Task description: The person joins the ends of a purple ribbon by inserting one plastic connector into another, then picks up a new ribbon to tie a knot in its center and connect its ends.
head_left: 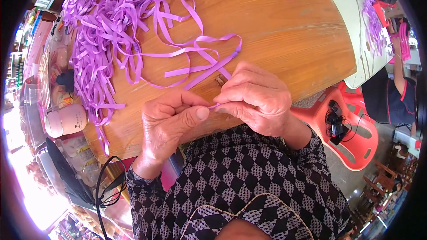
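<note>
My left hand (171, 122) and my right hand (253, 98) meet at the near edge of a round wooden table (284, 31). Together they pinch the end of a thin purple ribbon strip (209, 69), which runs from my fingertips up across the wood to a small knot. A big heap of the same purple ribbon strips (104, 26) lies on the table's left side, just beyond my left hand. My sleeves are in a black and grey diamond pattern.
A red plastic chair (356, 129) with a black device and cable on its seat stands to my right. Another person (396, 93) sits at a pale table (356, 18) with more purple ribbon. A white jar (66, 120) and packaged goods sit left.
</note>
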`<action>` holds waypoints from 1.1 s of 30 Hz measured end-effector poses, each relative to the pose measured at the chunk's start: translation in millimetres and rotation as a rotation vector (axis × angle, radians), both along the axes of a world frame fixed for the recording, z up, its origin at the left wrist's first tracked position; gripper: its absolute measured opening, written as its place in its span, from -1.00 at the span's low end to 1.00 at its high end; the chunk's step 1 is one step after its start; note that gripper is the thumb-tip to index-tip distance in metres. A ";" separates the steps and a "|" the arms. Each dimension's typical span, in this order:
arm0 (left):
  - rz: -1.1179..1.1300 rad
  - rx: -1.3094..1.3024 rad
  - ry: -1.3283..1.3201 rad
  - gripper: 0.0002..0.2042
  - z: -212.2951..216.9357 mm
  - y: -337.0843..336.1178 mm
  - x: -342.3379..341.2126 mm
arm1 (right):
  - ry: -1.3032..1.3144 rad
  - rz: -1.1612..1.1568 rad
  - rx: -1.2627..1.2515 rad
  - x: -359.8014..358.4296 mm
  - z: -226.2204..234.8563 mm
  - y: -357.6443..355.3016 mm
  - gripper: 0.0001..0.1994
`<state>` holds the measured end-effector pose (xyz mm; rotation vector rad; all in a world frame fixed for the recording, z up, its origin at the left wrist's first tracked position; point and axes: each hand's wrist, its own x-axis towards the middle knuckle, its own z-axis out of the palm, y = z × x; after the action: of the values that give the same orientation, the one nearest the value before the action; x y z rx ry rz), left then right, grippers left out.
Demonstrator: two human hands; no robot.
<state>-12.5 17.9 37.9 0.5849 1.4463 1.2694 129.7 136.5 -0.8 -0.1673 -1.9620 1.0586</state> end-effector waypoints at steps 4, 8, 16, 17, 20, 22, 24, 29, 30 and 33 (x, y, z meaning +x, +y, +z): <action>-0.080 0.023 0.092 -0.86 1.5 -8.3 -8.8 | 0.004 0.032 -0.035 0.5 3.9 -0.6 -0.78; -0.311 0.347 0.893 -0.83 -5.4 -8.3 -19.3 | -0.001 0.039 -0.021 -0.3 3.3 -1.9 -0.78; -0.059 0.118 -0.015 -0.75 7.4 5.4 0.9 | 0.020 -0.004 0.184 -5.8 3.7 -6.3 -0.75; 0.008 0.034 -0.228 -0.74 7.1 6.2 2.0 | -0.004 -0.034 0.232 -4.8 2.8 -6.9 -0.75; -0.086 -0.045 -0.240 -0.77 -0.5 4.6 -5.3 | -0.043 -0.067 0.271 -0.8 2.9 -7.0 -0.74; -0.095 -0.059 -0.214 -0.78 0.3 5.6 -6.2 | -0.059 -0.071 0.263 -0.1 3.8 -7.3 -0.74; -0.105 -0.072 -0.188 -0.79 -0.2 6.9 -7.6 | -0.036 -0.055 0.198 -0.7 5.0 -7.1 -0.71; -0.059 -0.075 -0.388 -0.83 -2.8 9.2 -9.9 | -0.076 0.062 -0.029 1.6 10.0 -1.9 -0.75; -0.058 -0.074 -0.388 -0.83 -4.8 8.5 -10.3 | -0.121 0.113 -0.136 3.9 10.7 -0.4 -0.76; -0.010 -0.026 -0.417 -0.85 -10.2 6.7 -8.8 | -0.108 0.089 -0.214 6.3 6.1 -1.6 -0.80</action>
<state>-21.2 24.6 27.7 0.2851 1.1083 1.2736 136.0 135.0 5.3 -0.2606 -1.9640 1.3433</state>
